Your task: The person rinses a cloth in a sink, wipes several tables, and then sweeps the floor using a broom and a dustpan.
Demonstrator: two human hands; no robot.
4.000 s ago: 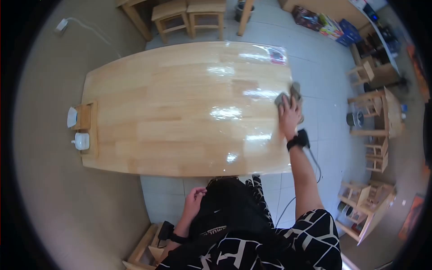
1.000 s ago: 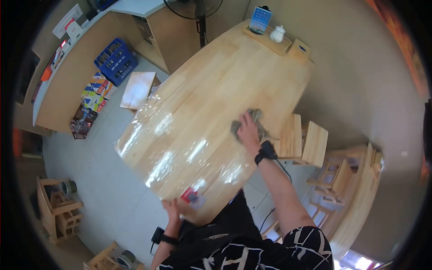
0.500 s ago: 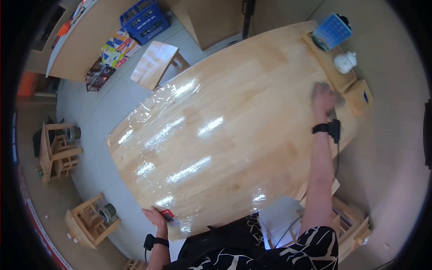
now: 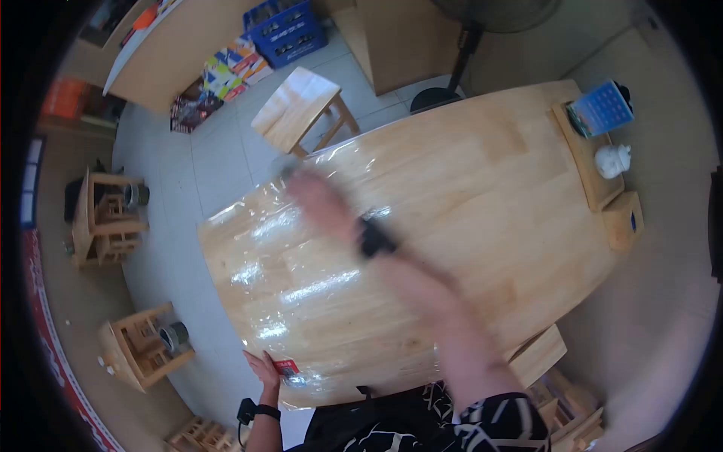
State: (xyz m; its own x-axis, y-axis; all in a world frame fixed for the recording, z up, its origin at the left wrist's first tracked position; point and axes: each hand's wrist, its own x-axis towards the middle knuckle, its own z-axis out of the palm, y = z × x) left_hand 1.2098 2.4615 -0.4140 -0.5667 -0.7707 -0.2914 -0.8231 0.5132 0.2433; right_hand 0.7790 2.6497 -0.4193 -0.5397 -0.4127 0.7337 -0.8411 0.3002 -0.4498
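My right hand (image 4: 320,202) is smeared by motion over the far left edge of the wooden table (image 4: 482,218). A greyish blurred thing (image 4: 285,167) shows at its fingers; I cannot make out what it is. Clear shiny plastic film (image 4: 320,286) covers the left part of the tabletop. At the near left edge my left hand (image 4: 263,368) lies with fingers stretched out on the table. Beside it is a small red label (image 4: 286,367). Both wrists wear black straps with a small device.
A wooden stool (image 4: 297,109) stands beyond the far edge, near a standing fan (image 4: 463,56) and a blue crate (image 4: 285,34). On the table's right end are a wooden tray (image 4: 580,162), a blue calendar-like card (image 4: 604,111), a white pot (image 4: 612,160) and a wooden box (image 4: 623,221).
My right hand has swept from the table's right end across to the far left edge. The view has shifted, showing more of the fan. My left hand stays by the red label.
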